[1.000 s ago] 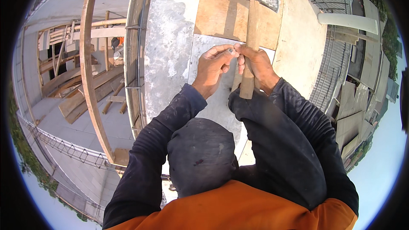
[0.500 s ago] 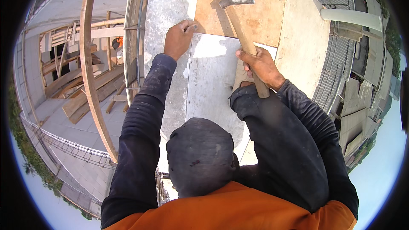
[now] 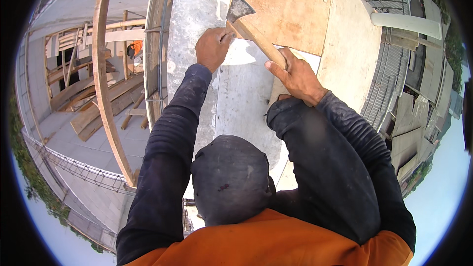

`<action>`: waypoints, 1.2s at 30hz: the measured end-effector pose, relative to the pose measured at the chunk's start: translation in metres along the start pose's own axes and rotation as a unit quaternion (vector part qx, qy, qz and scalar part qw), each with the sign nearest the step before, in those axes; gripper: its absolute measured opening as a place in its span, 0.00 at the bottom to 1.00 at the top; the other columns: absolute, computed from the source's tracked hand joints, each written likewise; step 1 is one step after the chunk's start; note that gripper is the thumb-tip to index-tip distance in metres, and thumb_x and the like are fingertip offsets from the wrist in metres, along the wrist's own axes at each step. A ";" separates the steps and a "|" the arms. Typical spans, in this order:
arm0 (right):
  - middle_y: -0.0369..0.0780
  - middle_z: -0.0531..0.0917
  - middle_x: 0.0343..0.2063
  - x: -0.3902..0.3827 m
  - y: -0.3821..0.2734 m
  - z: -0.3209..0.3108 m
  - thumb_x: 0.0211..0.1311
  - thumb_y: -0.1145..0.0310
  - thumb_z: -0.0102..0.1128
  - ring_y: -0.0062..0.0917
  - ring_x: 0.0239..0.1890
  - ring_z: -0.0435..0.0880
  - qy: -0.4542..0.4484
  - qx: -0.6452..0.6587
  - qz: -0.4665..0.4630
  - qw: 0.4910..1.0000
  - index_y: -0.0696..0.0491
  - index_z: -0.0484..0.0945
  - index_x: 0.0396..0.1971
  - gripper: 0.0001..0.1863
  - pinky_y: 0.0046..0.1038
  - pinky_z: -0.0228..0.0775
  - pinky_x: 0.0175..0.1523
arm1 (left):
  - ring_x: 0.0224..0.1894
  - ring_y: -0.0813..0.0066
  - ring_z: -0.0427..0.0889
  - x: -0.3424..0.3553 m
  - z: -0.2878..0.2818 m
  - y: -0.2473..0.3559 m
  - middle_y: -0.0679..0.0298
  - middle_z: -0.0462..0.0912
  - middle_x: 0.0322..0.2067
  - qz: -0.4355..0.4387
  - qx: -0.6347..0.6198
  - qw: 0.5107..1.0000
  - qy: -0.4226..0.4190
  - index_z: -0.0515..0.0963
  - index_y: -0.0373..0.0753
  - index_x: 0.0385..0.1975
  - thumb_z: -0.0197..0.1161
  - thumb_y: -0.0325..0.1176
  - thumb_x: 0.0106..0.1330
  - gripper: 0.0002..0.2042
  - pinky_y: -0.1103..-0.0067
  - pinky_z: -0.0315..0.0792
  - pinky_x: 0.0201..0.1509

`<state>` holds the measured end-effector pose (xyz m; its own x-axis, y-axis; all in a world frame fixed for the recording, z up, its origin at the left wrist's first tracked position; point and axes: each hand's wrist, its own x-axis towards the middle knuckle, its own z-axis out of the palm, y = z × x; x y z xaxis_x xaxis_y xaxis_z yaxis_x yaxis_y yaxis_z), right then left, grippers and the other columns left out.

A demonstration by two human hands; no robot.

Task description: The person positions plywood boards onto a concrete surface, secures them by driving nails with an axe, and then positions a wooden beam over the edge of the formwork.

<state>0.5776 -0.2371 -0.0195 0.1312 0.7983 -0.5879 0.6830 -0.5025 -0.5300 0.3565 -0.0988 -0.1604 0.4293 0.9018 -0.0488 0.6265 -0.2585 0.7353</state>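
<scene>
My right hand (image 3: 299, 80) is wrapped around the wooden handle of a hatchet (image 3: 261, 39). Its dark, worn metal head is just beyond my left fingertips, over the seam between the panels. My left hand (image 3: 213, 49) is closed in a pinch at that seam; anything small between the fingers is too hidden to make out. Beneath both hands lie flat panels: a brown plywood sheet (image 3: 295, 12) on the far side and a whitish, stained sheet (image 3: 244, 101) nearer me. My bent knees in dark trousers (image 3: 325, 172) are close to the work.
An upright timber post (image 3: 101, 64) stands at left, beside steel rebar (image 3: 161, 34) along the panel edge. Lower down lie stacked planks (image 3: 111, 103), with another person (image 3: 135, 49) in orange partly visible. At right are a pale pipe-like piece (image 3: 406, 22) and a rebar cage (image 3: 382, 76).
The hatchet head has swung down and left, from above the brown sheet to beside my left fingers. My right hand has tilted with it; my left hand has shifted slightly right.
</scene>
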 end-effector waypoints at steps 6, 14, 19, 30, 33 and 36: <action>0.57 0.86 0.31 -0.013 -0.024 -0.020 0.77 0.41 0.62 0.49 0.36 0.91 0.055 0.044 -0.055 0.996 0.57 0.71 0.67 0.37 0.43 0.80 0.42 | 0.45 0.55 0.85 -0.005 0.002 -0.004 0.59 0.91 0.41 0.007 -0.012 1.000 0.024 0.90 0.42 0.42 0.67 0.41 0.73 0.11 0.63 0.79 0.52; 0.57 0.87 0.30 0.004 0.016 -0.002 0.77 0.38 0.59 0.56 0.39 0.90 -0.010 -0.056 -0.001 0.998 0.56 0.70 0.66 0.37 0.49 0.79 0.45 | 0.45 0.55 0.85 -0.002 0.009 -0.006 0.59 0.91 0.41 0.024 -0.021 0.999 0.042 0.90 0.43 0.41 0.67 0.40 0.72 0.10 0.63 0.79 0.51; 0.58 0.87 0.30 -0.003 -0.014 -0.015 0.77 0.38 0.58 0.56 0.38 0.90 -0.011 -0.029 0.011 0.999 0.59 0.71 0.64 0.37 0.50 0.80 0.45 | 0.45 0.54 0.85 -0.006 0.004 -0.009 0.58 0.91 0.41 0.012 -0.009 0.999 0.028 0.90 0.42 0.41 0.68 0.39 0.72 0.10 0.62 0.79 0.52; 0.57 0.85 0.25 0.001 0.011 0.002 0.76 0.38 0.60 0.55 0.32 0.89 0.003 -0.031 -0.026 0.999 0.57 0.71 0.60 0.35 0.49 0.79 0.39 | 0.44 0.52 0.87 -0.006 0.001 -0.013 0.56 0.91 0.38 -0.006 -0.037 0.999 -0.007 0.88 0.40 0.42 0.68 0.39 0.71 0.10 0.60 0.80 0.52; 0.56 0.84 0.24 -0.008 0.003 -0.010 0.76 0.37 0.60 0.53 0.30 0.88 0.041 -0.022 -0.034 0.998 0.57 0.72 0.60 0.36 0.47 0.78 0.38 | 0.40 0.51 0.89 0.009 -0.032 0.002 0.55 0.90 0.35 -0.059 -0.065 0.993 -0.074 0.86 0.39 0.44 0.69 0.41 0.70 0.12 0.59 0.80 0.49; 0.55 0.84 0.24 -0.010 0.006 -0.010 0.76 0.37 0.60 0.52 0.31 0.89 0.027 -0.035 -0.010 0.999 0.58 0.72 0.60 0.36 0.46 0.78 0.39 | 0.38 0.50 0.90 0.038 -0.056 -0.007 0.53 0.90 0.34 -0.059 0.035 0.993 -0.094 0.83 0.38 0.44 0.71 0.43 0.70 0.14 0.59 0.81 0.48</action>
<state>0.5875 -0.2445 -0.0108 0.1543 0.8251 -0.5435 0.7338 -0.4641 -0.4962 0.3318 -0.0433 -0.1291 0.4603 0.8481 -0.2625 0.7200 -0.1837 0.6692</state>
